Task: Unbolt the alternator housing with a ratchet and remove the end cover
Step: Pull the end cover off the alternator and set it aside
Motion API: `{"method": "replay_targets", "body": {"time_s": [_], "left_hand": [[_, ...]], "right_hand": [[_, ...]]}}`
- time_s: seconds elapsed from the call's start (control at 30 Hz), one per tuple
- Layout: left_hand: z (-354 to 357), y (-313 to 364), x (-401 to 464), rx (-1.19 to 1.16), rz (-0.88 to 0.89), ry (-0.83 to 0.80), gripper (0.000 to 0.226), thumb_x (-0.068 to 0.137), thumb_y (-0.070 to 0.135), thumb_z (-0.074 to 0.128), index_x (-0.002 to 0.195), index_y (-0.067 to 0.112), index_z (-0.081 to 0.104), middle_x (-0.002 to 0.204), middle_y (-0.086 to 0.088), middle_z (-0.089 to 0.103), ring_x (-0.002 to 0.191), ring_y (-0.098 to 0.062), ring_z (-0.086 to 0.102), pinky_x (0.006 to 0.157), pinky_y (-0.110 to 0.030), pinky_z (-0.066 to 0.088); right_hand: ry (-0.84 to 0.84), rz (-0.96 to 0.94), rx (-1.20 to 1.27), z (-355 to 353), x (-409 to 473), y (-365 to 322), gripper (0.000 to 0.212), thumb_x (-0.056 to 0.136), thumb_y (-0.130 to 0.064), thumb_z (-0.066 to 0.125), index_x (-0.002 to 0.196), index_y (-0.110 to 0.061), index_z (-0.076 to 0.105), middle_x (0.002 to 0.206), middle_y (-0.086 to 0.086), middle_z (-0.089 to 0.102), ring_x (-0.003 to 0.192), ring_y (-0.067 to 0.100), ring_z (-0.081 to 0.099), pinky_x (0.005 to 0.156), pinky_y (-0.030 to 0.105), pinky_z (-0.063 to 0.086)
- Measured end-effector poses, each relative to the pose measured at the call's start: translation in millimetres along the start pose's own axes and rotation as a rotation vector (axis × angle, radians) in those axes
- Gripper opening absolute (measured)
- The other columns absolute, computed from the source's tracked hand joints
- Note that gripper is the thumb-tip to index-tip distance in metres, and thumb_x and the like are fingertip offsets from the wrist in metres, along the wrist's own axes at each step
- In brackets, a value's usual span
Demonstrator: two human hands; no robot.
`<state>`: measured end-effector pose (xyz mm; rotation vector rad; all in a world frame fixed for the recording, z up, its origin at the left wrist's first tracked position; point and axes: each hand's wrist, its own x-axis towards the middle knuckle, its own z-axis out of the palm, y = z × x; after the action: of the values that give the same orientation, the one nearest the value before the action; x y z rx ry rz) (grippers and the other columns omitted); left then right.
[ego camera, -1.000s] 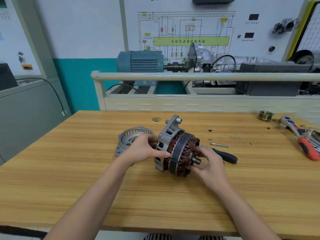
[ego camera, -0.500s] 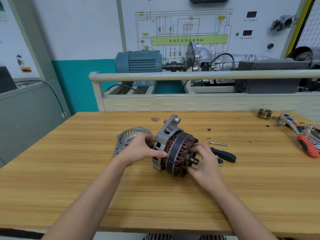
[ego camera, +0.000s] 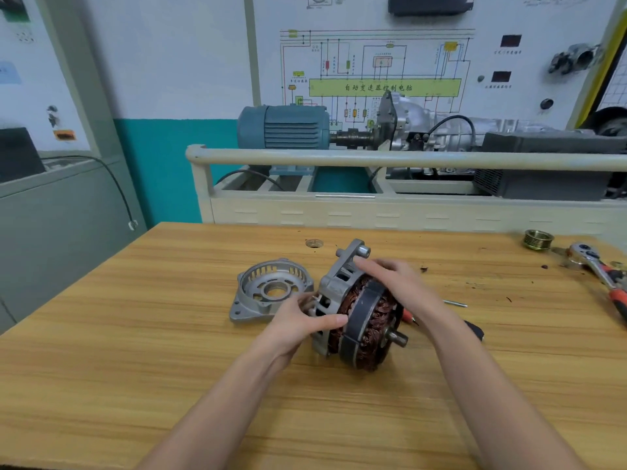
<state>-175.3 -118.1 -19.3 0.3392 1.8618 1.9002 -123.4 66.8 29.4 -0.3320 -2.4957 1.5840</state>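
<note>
Grey cast-aluminium alternator housing with exposed copper stator windings and dark laminated core ring sits on edge mid wooden worktop, steel shaft stub pointing toward the right near side. Removed grey slotted aluminium end cover lies open face up just left of it, partly behind the left hand. Left hand grips the housing's slotted rim, thumb pressed near the core ring, fingers curled round the back edge. Right hand lies over the top, fingers slightly spread and reaching onto the mounting ear. Red-handled chrome ratchet lies well apart at the far right edge, brass-coloured grooved pulley near it
</note>
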Motion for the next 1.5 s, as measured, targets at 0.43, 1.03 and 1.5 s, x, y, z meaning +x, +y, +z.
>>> {"method": "replay_targets", "body": {"time_s": [0.43,1.03,1.5], "left_hand": [[34.9,-11.8,1.1,0.036,0.257,0.018,0.088,0.037,0.031,0.093,0.116,0.024,0.056,0.111,0.014,0.070,0.104,0.001,0.064,0.084,-0.018,0.053],[15.4,6.3,4.4,0.479,0.467,-0.140,0.118,0.053,0.023,0.094,0.149,0.026,0.028,0.148,0.017,0.040,0.135,0.009,0.034,0.112,-0.019,0.032],[2.7,13.7,23.7,0.557,0.409,-0.235,0.117,0.049,0.040,0.093,0.136,0.068,0.021,0.151,0.033,-0.015,0.144,0.001,0.004,0.112,-0.030,0.022]], "right_hand": [[0.195,-0.216,0.606,-15.5,0.6,54.5,0.056,0.055,-0.023,0.078,0.110,-0.018,0.069,0.105,0.003,0.074,0.094,0.020,0.070,0.068,0.027,0.058],[-0.010,-0.289,0.887,-15.9,0.4,74.7,0.037,0.064,0.001,0.056,0.090,-0.013,0.077,0.097,0.010,0.073,0.091,0.025,0.068,0.076,0.032,0.056],[-0.134,0.007,0.695,-37.9,26.1,9.0,0.071,0.051,0.003,0.062,0.119,-0.014,0.065,0.109,0.020,0.070,0.093,0.033,0.070,0.075,0.039,0.055]]}}
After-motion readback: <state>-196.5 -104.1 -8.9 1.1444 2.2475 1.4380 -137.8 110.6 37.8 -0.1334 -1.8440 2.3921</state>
